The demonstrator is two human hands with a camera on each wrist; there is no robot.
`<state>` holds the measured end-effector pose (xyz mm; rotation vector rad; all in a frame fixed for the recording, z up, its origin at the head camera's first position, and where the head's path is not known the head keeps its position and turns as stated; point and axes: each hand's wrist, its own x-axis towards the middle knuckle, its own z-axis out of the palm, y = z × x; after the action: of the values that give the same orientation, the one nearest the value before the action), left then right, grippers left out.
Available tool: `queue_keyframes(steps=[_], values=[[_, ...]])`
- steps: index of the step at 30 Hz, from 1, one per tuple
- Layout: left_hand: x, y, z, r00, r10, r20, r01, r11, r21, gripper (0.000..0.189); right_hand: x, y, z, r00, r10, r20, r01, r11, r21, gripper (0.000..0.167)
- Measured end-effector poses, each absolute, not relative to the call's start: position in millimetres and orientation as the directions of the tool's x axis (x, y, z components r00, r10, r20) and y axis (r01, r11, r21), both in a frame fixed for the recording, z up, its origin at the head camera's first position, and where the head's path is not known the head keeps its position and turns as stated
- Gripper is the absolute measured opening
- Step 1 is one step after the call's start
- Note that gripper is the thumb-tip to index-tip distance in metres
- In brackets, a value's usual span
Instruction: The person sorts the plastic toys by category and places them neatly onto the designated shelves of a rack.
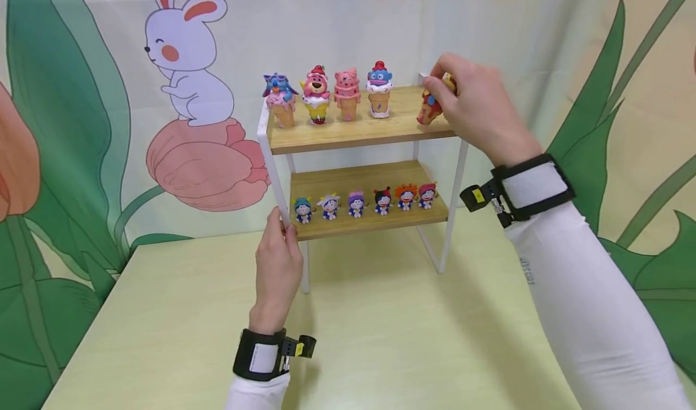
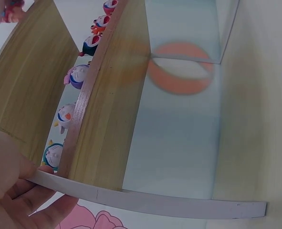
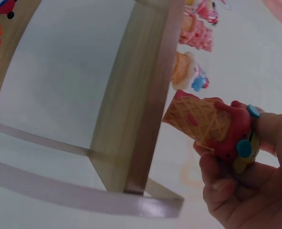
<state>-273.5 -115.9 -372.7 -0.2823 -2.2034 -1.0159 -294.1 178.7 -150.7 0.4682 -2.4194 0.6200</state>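
Note:
My right hand pinches an ice-cream-cone figurine with a red top and blue bits. Tilted, it is at the right end of the upper board of a two-tier shelf; whether its base touches the wood I cannot tell. My left hand grips the shelf's white metal frame at the left, by the lower board; in the left wrist view its fingers go round that bar. On the upper board stand a blue-eared cone figurine, a strawberry-hat bear cone, a pink cone and a blue-faced cone.
Several small blue-and-white figurines in different hats, such as one in a red hat, stand in a row along the lower board. The shelf stands on a pale yellow table. Behind it hangs a cloth with a printed rabbit and leaves.

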Motion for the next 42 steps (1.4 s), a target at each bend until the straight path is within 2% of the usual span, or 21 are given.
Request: queue_keyframes(steps=[9,17,42], values=[[-274.7,-116.8,-374.6,-0.755,-0.086,0.65,0.442,0.666,0.601,0.03,-319.2,167.0,-136.7,-0.81,-0.217,0.544,-0.409,0.874,-0.261,0.031],[-275.9,-117.6,-374.2,-0.745,-0.087,0.662,0.444,0.676,0.588,0.029,-334.1,166.0,-135.4,-0.844,-0.21,0.493,-0.385,0.878,-0.284,0.032],[-275.3,-117.6,-372.3,-0.736,-0.088,0.671,0.451,0.675,0.584,0.028,-367.9,153.8,-134.3,-0.882,-0.194,0.43,-0.343,0.89,-0.301,0.042]])
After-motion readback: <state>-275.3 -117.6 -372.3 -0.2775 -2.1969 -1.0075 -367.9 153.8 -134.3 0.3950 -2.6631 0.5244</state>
